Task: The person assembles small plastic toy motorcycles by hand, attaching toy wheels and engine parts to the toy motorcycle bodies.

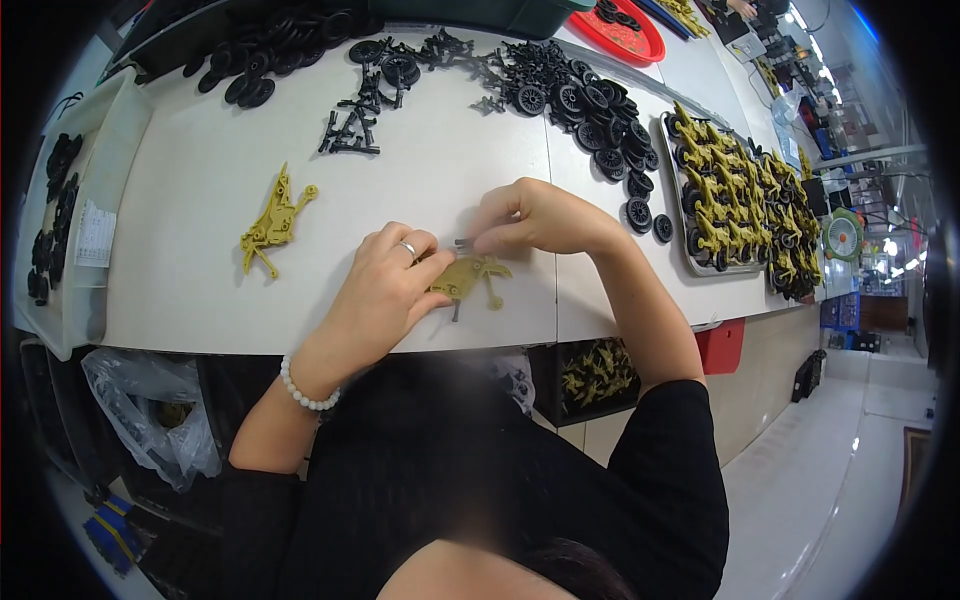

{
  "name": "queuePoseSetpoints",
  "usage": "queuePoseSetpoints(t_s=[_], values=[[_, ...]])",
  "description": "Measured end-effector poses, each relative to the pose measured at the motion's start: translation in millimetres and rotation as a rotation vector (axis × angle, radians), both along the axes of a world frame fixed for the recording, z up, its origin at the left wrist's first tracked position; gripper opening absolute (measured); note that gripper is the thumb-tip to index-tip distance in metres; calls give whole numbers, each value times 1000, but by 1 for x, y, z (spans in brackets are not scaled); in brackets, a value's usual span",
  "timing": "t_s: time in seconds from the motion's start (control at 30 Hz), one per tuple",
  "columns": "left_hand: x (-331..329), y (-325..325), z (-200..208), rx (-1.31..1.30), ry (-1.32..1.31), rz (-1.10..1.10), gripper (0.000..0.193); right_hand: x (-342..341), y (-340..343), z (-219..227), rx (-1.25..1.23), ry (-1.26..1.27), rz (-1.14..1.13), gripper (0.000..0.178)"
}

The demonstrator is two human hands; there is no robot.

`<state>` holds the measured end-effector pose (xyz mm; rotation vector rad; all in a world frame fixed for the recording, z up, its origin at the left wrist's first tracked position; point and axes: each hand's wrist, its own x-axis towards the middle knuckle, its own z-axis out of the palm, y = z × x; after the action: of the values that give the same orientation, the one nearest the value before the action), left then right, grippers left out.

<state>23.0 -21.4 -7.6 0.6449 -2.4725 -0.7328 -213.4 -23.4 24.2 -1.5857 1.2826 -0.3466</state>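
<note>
My left hand [385,285], with a ring and a beaded bracelet, pinches a yellow plastic toy body [458,281] just above the table. Dark stubs show at its lower side. The fingers of my right hand [535,220] are closed over the top edge of this body, slightly blurred by motion. A small black part [463,243] shows at their tips. To the left lies a second yellow toy body [270,228], touched by neither hand.
Black wheels [600,110] and black fork-like parts [350,125] lie along the far side. More wheels [250,60] sit far left. A tray [690,245] of yellow wheeled toys stands right, a white bin [95,310] left. A red basin [640,50] is at the back.
</note>
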Motion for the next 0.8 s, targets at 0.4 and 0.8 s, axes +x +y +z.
queuePoseSetpoints(t_s=[0.4,0.8], values=[[-2,-4,-6,-28,9,-34,42,3,16,-8,-196,117,32,17],[-1,-5,-3,16,26,-17,45,-57,-42,-17,-898,624,-421,39]])
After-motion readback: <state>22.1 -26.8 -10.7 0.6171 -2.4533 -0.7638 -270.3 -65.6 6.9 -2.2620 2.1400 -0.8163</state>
